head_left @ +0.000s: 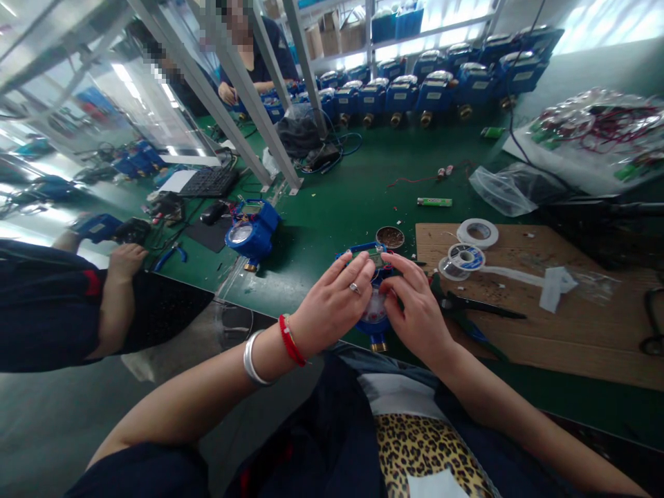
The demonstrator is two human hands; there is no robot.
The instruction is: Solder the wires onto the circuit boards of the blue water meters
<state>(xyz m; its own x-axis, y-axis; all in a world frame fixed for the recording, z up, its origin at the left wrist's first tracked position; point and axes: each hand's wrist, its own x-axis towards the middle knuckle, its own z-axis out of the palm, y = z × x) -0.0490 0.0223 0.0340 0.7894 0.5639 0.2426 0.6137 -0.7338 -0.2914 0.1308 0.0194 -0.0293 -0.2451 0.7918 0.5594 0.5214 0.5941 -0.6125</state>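
A blue water meter (371,326) with a brass fitting stands at the table's front edge, right before me. Its upper box is open and shows a small display, partly hidden by my fingers. My left hand (335,297) lies across the meter from the left, fingers close together and tips at the display's edge. From the right, my right hand (419,311) grips the meter with bent fingers, the index fingertip by the display and the thumb near the round dial. Anything small between the fingertips is hidden.
Right of the meter, cardboard (581,346) bears pliers (482,304), a solder spool (461,261) and a tape roll (477,234). A round tin (390,237) and a green battery (434,202) lie beyond. Another open meter (252,232) stands left. A co-worker's hand (127,261) is farther left.
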